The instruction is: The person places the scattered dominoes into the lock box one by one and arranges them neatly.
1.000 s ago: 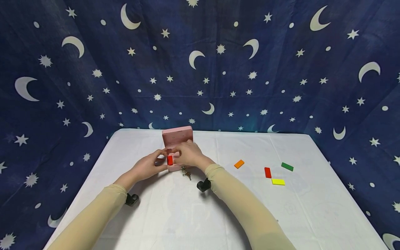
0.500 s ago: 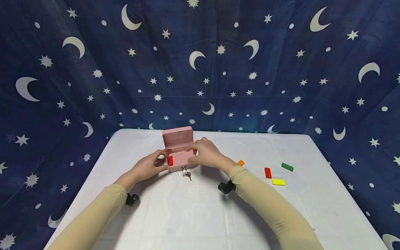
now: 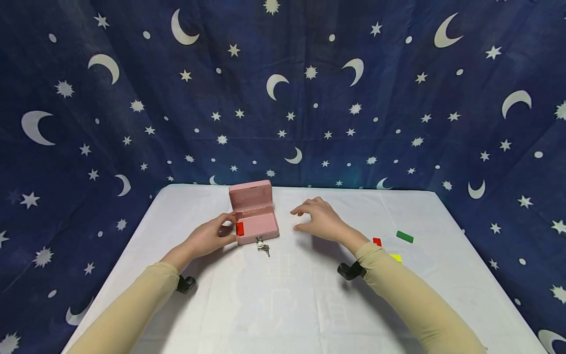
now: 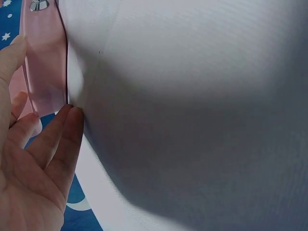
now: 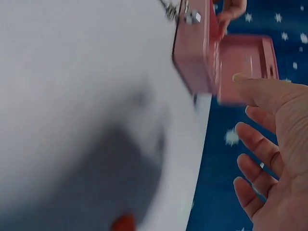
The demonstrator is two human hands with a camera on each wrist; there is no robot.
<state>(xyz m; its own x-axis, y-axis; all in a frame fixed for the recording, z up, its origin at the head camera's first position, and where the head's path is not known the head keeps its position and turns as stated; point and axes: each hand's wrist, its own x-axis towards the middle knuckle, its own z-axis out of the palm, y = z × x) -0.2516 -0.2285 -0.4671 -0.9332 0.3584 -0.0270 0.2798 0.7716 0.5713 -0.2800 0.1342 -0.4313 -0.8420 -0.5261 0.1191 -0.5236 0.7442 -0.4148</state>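
Loading seems underway; pink cash box gripped in fingers of left hand; right hand empty, fingers parted; green tile could be grabbed next.

A booth-like curtained space, shown by navy moon-and-star-printed fabric enclosing the far corners of a white cloth-covered bench.

the right hand has moved rightward, clear of the pink box.
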